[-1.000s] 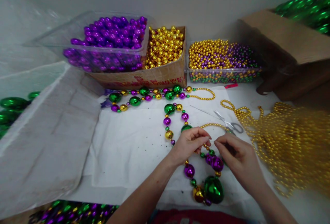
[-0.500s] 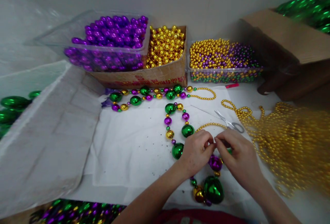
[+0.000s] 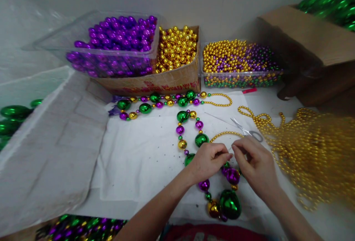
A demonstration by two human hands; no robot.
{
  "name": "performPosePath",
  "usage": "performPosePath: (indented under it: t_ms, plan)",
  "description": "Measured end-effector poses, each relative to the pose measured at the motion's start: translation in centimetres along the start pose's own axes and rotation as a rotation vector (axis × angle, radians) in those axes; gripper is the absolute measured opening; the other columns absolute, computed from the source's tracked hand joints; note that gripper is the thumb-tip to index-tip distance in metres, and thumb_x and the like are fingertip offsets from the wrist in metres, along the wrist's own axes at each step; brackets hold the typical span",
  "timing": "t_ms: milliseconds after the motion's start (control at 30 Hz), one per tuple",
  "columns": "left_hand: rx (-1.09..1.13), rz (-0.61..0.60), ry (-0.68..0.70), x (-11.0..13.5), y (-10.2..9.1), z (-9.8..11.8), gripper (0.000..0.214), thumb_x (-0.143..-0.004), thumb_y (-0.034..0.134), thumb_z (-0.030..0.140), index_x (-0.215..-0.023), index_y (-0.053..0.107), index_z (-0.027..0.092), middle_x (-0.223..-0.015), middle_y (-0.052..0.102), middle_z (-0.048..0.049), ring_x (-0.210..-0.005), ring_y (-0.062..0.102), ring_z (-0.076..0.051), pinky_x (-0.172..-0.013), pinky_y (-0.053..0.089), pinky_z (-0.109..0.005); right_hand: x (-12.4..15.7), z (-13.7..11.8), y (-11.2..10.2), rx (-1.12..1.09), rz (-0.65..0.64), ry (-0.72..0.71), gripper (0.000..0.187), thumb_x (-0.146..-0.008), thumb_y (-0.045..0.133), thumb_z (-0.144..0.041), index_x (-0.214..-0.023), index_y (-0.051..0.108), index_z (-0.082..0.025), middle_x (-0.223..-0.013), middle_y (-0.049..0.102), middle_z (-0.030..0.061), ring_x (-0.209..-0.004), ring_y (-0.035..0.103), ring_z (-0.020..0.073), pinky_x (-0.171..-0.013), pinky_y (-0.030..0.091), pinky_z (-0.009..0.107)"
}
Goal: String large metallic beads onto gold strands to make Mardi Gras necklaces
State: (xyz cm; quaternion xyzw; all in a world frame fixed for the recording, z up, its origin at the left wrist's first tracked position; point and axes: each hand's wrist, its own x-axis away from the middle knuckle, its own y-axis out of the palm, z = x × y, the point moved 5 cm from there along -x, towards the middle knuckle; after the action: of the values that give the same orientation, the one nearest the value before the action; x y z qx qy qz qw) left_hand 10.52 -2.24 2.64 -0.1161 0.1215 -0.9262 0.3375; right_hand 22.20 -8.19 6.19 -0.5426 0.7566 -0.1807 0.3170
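Observation:
My left hand point(image 3: 210, 160) is closed in a pinch, its fingertips close to those of my right hand point(image 3: 256, 165), which pinches too. A thin pale thread seems to run between the fingertips; its ends are hidden. Beneath both hands lies a bead necklace point(image 3: 230, 204) of large green, purple and gold beads, partly covered by the hands. A strand of small gold beads point(image 3: 226, 133) curves out behind my fingers. Just beyond my right hand are the scissors point(image 3: 253, 135), blades apart, beside a thin needle point(image 3: 219, 118).
Another bead necklace point(image 3: 145, 108) lies farther back. Behind stand a clear bin of purple beads point(image 3: 122, 36), a cardboard box of gold beads point(image 3: 177, 48) and a bin of small mixed beads point(image 3: 230, 60). Gold bead strands point(image 3: 313, 152) pile up at right, below a brown box point(image 3: 307, 36).
My fingertips have drawn slightly apart, with the left hand a little flatter and lower. More of the purple and green beads beneath my hands shows. The scissors and other necklace stay put.

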Motion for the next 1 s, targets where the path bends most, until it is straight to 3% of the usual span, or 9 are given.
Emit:
performPosePath:
  t_ms: [100,267,400,567,633,733,833,1000]
  plan:
    - [-0.107,0.0,0.034,0.0,0.4,0.3,0.025,-0.083,0.052,0.024,-0.06,0.049,0.016,-0.055,0.041,0.0047,-0.054,0.039,-0.009,-0.054,0.027,-0.023,-0.1,-0.4,-0.1,0.056,0.013,-0.078,0.013,-0.089,0.05,-0.018,-0.079,0.06,-0.02,-0.077,0.054,0.0037,-0.074,0.052,0.019,-0.065,0.038,0.032]
    - [-0.146,-0.042,0.034,0.0,0.8,0.0,0.023,-0.085,0.05,0.025,-0.064,0.051,0.016,-0.058,0.048,0.0032,-0.057,0.044,-0.01,-0.054,0.029,-0.023,-0.4,-1.0,-0.1,0.125,-0.029,-0.228,0.014,-0.089,0.051,-0.015,-0.086,0.064,-0.018,-0.084,0.056,0.0072,-0.081,0.051,0.0209,-0.069,0.041,0.035]
    - [-0.145,-0.074,0.039,-0.1,0.9,-0.2,0.026,-0.087,0.047,0.027,-0.065,0.054,0.015,-0.059,0.05,0.002,-0.059,0.046,-0.01,-0.055,0.031,-0.022,-1.1,-1.4,-0.3,0.096,-0.032,-0.248,0.014,-0.087,0.053,-0.015,-0.087,0.066,-0.02,-0.087,0.056,0.0078,-0.085,0.052,0.0226,-0.072,0.042,0.037]
    - [-0.091,-0.106,0.036,-0.1,0.8,-0.1,0.029,-0.088,0.047,0.031,-0.067,0.057,0.014,-0.06,0.053,0.0009,-0.058,0.047,-0.011,-0.056,0.033,-0.023,-2.6,-0.8,-1.0,-0.166,-0.054,-0.121,0.018,-0.089,0.051,-0.02,-0.095,0.068,-0.024,-0.09,0.058,0.0056,-0.089,0.056,0.0215,-0.075,0.044,0.036]
    - [-0.06,-0.11,0.014,0.0,0.7,-0.2,0.028,-0.088,0.048,0.032,-0.069,0.059,0.015,-0.062,0.055,0.0006,-0.059,0.048,-0.011,-0.057,0.034,-0.022,-2.6,0.5,-1.7,-0.213,0.007,-0.008,0.018,-0.09,0.051,-0.024,-0.1,0.066,-0.025,-0.094,0.06,0.0052,-0.092,0.057,0.0213,-0.075,0.044,0.035]
    - [-0.014,-0.098,-0.028,0.1,0.4,-0.5,0.026,-0.088,0.048,0.032,-0.071,0.059,0.015,-0.063,0.057,0.0008,-0.06,0.049,-0.011,-0.058,0.035,-0.022,-1.5,2.9,-2.2,-0.223,0.07,0.192,0.013,-0.087,0.055,-0.031,-0.09,0.065,-0.023,-0.091,0.062,0.0041,-0.088,0.057,0.0213,-0.072,0.044,0.033]
    - [0.012,-0.098,-0.028,0.0,0.5,-0.6,0.026,-0.088,0.049,0.033,-0.071,0.059,0.015,-0.063,0.056,0.0014,-0.06,0.049,-0.01,-0.058,0.034,-0.022,0.2,4.0,-1.0,-0.317,-0.026,0.304,0.013,-0.084,0.06,-0.034,-0.085,0.065,-0.022,-0.089,0.063,0.0036,-0.085,0.057,0.021,-0.068,0.043,0.032]
    - [0.062,-0.09,-0.006,-0.3,1.0,-0.5,0.024,-0.086,0.05,0.029,-0.069,0.059,0.015,-0.061,0.053,0.0025,-0.059,0.046,-0.01,-0.057,0.033,-0.023,1.3,3.4,1.1,-0.466,-0.073,0.336,0.01,-0.081,0.064,-0.031,-0.079,0.066,-0.021,-0.079,0.061,0.0018,-0.077,0.056,0.0187,-0.067,0.042,0.03]
